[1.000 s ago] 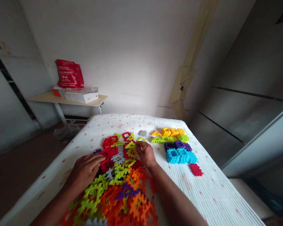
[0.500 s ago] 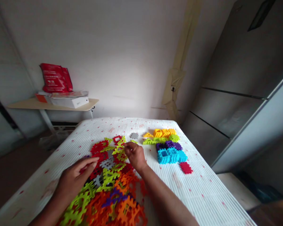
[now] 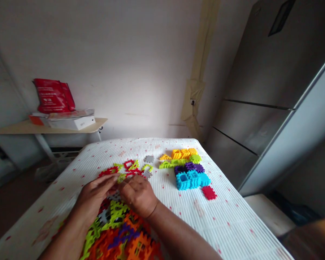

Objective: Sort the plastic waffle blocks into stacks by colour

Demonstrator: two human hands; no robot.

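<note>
Working over a heap of plastic waffle blocks (image 3: 116, 231): left hand (image 3: 96, 200) has fingers stretched out, right hand (image 3: 137, 195) has fingers curled down, both closing on a lime-green block (image 3: 121, 178) between them. Pinching or not, cannot tell. Cyan blocks (image 3: 189, 180) lie off to the right of the right hand, on a white ribbed mat (image 3: 227, 224).
</note>
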